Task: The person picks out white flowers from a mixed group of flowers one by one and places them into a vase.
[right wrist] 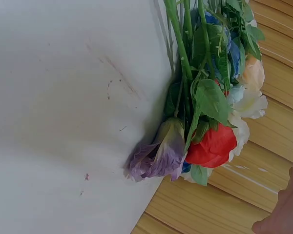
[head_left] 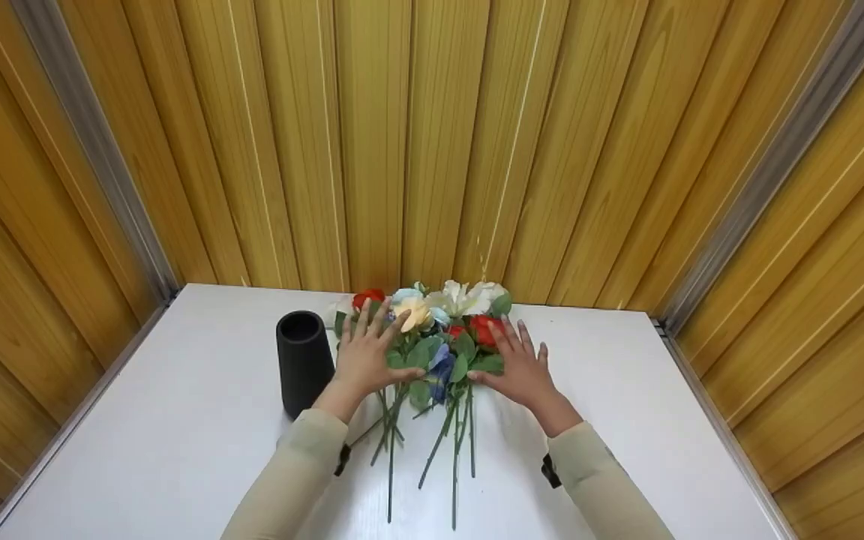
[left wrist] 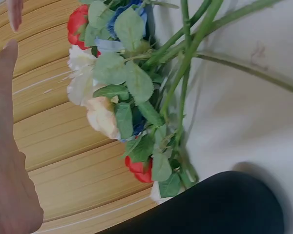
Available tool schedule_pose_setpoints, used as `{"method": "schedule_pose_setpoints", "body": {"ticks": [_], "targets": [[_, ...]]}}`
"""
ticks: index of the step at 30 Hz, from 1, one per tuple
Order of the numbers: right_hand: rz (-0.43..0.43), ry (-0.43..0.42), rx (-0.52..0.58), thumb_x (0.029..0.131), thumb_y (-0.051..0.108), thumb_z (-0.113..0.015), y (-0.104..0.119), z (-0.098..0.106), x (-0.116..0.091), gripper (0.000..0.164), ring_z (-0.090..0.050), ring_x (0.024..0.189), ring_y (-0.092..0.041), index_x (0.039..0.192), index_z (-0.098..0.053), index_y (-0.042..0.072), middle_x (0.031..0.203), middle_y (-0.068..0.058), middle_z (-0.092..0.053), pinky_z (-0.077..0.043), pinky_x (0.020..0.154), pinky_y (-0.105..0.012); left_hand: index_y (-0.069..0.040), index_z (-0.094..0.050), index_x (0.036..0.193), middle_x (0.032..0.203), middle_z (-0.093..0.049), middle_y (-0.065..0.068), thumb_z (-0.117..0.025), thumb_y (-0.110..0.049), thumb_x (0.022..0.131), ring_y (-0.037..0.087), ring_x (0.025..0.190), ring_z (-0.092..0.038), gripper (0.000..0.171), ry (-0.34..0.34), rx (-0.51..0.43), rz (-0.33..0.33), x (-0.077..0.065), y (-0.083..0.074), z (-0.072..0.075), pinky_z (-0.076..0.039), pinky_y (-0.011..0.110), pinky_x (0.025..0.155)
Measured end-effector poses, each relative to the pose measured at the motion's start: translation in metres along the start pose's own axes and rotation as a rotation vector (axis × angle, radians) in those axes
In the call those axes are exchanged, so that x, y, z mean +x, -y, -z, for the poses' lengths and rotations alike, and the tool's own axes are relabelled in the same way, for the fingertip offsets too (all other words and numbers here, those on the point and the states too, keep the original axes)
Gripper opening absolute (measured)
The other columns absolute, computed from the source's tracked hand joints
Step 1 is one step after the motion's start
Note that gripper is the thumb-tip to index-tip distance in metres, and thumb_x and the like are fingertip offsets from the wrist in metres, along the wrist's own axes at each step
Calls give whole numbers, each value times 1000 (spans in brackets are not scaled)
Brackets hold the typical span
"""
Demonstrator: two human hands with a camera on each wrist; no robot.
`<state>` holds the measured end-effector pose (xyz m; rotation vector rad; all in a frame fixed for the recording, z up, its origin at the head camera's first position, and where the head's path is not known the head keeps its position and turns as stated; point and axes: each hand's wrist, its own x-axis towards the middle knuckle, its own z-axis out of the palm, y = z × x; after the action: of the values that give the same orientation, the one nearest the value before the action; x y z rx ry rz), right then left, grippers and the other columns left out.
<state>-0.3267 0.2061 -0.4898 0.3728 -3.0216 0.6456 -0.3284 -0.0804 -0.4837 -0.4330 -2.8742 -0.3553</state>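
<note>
Left hand [head_left: 365,360], right hand [head_left: 523,373]: fingers spread, flanking long-stemmed flowers [head_left: 442,366] at back edge of white tabletop [head_left: 169,435]; black vase [head_left: 303,371] stands left, wide margin extends right

Flowers [head_left: 442,366] are laid on the table [head_left: 177,435], right of the vase [head_left: 303,367]; the wall [head_left: 439,150] behind is maybe touched by some.

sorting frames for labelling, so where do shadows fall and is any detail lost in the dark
Head view: soft shadows on the flat white tabletop beside the long beige fabric sleeves; left wrist view: the smooth, rounded black vase reads almost as a flat dark shape, with a soft shadow beside it; right wrist view: a broad, faint shadow left of the purple, ruffled, cloth-like flower.
</note>
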Motion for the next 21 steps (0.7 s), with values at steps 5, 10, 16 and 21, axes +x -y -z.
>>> {"method": "schedule_pose_setpoints", "body": {"ticks": [5,10,16,21], "targets": [[29,-7,25,87,56,-73,11,1,7,103,-3,161,-43,165,-20,15,174,-14,-10,-5,121,-78,-30,-27,163,174,-15,7,-73,-72,78,38,162,-10,105,-99,-22,-7,-2,7,19,-15,66,128],[65,-4,32,88,57,-72,25,1,11,103,-4,161,-41,165,-19,14,174,-13,-10,-8,123,-76,-27,-30,161,173,-19,10,-77,-66,78,38,161,-15,104,-251,-98,-2,-9,18,41,-19,66,127],[106,-5,43,87,60,-72,40,-3,17,106,-7,161,-41,164,-20,9,174,-14,-13,-10,125,-72,-22,-30,161,172,-21,14,-78,-61,78,39,160,-16,103,-391,-140,-9,-18,30,71,-16,65,128],[121,6,87,86,58,-74,53,-7,21,108,-9,161,-40,165,-17,12,174,-12,-12,-12,125,-73,-22,-27,161,172,-19,13,-77,-61,77,39,160,-15,105,-433,-120,54,-29,48,88,-14,65,128]]}}
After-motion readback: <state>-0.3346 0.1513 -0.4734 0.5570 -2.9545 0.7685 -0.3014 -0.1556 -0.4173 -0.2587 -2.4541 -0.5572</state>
